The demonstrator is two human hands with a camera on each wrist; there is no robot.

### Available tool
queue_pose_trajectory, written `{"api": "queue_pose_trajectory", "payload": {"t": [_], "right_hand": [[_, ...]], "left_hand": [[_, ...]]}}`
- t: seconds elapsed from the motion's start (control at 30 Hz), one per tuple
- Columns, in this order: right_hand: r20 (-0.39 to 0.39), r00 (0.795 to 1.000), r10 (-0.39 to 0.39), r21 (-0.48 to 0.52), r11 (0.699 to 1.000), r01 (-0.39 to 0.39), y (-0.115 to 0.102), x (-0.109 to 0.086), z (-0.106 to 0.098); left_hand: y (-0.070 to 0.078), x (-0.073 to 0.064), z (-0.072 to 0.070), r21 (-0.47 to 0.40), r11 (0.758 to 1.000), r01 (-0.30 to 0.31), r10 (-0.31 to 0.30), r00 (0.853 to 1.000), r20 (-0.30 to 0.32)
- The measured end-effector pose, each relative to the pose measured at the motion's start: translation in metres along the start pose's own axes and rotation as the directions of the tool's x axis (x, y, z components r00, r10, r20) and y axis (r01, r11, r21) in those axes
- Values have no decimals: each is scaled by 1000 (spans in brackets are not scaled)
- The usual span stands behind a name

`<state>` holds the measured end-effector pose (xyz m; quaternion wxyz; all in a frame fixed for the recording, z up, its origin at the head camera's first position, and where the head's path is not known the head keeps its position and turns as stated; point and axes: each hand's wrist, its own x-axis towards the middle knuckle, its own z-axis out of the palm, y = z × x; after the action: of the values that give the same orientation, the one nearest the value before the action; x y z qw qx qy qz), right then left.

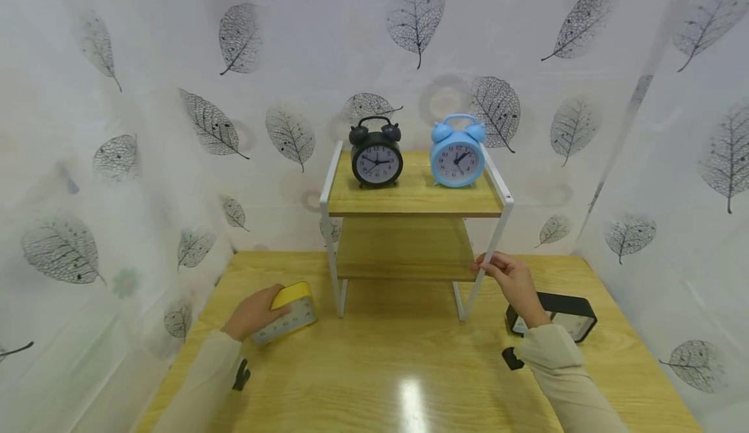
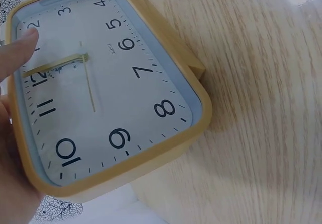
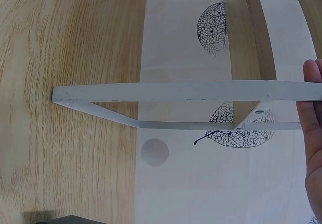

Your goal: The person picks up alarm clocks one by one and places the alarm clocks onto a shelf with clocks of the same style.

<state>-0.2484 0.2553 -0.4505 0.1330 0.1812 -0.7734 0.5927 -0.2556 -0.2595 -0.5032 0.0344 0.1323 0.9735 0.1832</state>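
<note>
My left hand (image 1: 257, 311) grips a yellow, rounded-square clock (image 1: 295, 313) low over the left of the table. Its thumb (image 2: 21, 50) lies across the white dial, which carries black numerals, and the other fingers are mostly hidden behind the case. At the right front post of a white-framed wooden shelf rack (image 1: 409, 270), my right hand (image 1: 515, 283) holds the post near the lower shelf board, fingertips showing on its inner side. In the right wrist view the white post (image 3: 191, 91) runs across to the hand (image 3: 314, 143) at the right edge.
On the top board stand a black twin-bell clock (image 1: 377, 160) and a light-blue twin-bell clock (image 1: 458, 160). A black rectangular clock (image 1: 567, 316) rests on the table behind my right wrist. Leaf-patterned curtains (image 1: 328, 43) enclose the wooden table (image 1: 351, 374).
</note>
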Motion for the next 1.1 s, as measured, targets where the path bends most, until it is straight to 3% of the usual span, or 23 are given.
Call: {"api": "queue_pose_trajectory", "payload": {"t": [0.57,1.1], "right_hand": [[-6,1000,6,4,1000,-6,0,1,0],[-4,1000,27,-8,1000,-27,-2,0,1]], "left_hand": [[-4,1,5,-9,1000,6,-6,1000,-30],[-7,5,2,-49,999,5,-3,1000,25]]}}
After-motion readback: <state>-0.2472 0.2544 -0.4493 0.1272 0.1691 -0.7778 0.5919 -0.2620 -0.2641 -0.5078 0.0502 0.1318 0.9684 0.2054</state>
